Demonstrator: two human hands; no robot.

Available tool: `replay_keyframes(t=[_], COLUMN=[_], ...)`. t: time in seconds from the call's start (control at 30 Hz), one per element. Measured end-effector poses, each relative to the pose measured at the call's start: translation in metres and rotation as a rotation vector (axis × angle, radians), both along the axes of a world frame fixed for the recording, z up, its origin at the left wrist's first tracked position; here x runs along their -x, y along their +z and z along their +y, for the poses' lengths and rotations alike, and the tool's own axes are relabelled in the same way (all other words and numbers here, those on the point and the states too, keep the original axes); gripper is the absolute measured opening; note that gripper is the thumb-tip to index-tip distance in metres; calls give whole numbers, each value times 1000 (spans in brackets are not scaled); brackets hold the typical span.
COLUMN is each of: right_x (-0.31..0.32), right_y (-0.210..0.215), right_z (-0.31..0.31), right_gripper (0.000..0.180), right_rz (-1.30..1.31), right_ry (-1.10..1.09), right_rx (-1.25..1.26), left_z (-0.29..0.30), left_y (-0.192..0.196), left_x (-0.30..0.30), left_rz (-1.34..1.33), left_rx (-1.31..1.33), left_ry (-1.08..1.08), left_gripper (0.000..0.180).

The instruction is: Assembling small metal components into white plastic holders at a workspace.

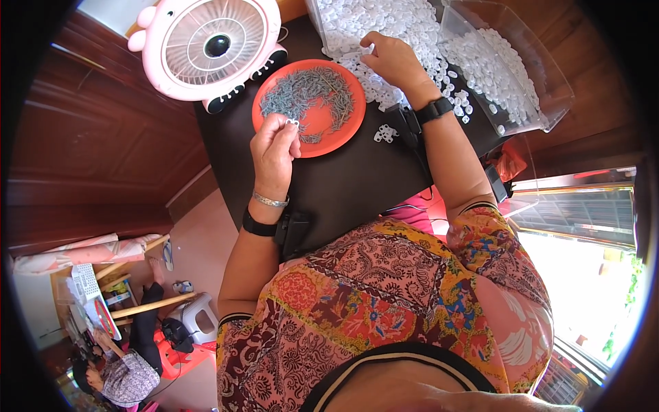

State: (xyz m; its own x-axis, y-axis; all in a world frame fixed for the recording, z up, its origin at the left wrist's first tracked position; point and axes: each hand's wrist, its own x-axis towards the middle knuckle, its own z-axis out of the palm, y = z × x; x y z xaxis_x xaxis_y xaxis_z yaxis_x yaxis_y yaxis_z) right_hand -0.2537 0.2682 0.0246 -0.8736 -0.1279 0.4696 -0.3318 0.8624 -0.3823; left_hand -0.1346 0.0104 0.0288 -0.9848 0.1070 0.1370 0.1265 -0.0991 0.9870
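Note:
My left hand (273,147) is closed in a pinch over the near left rim of a round orange-red plate (317,152). Between its thumb and fingertips sits a small white plastic clip (293,122). Many thin grey nails (295,93) lie heaped on the plate, mostly along its far and side edges. Over a spread of loose white plastic clips (374,84), my right hand (392,60) has its fingers bent, with thumb and forefinger apart. I see nothing held in it.
A pink animal-shaped fan (165,75) stands at the far left of the dark table (350,185). Clear bins of white pieces (542,113) are at the far right. A few clips (386,133) lie apart near my right wrist. Another person (130,374) sits at lower left.

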Motion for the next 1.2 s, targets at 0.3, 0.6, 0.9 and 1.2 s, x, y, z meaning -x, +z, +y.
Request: replay_keyframes(t=[0.3,0.6,0.9,1.2], right_x=[-27,-57,-70,-62], right_y=[29,23,28,22], right_z=[-33,-77,-82,-76], right_gripper=[18,17,15,16], right_rz=[-475,-690,-768,-991], right_ry=[485,910,853,804], right_rx=[749,937,965,1186], left_z=[-3,-3,-2,-4], left_y=[1,2,4,1], left_x=[-2,-3,-2,-2], left_rz=[18,61,73,41], left_rx=[-6,-81,-124,-91], left_ry=[-12,-56,-63,-12], left_gripper=[13,14,17,13])
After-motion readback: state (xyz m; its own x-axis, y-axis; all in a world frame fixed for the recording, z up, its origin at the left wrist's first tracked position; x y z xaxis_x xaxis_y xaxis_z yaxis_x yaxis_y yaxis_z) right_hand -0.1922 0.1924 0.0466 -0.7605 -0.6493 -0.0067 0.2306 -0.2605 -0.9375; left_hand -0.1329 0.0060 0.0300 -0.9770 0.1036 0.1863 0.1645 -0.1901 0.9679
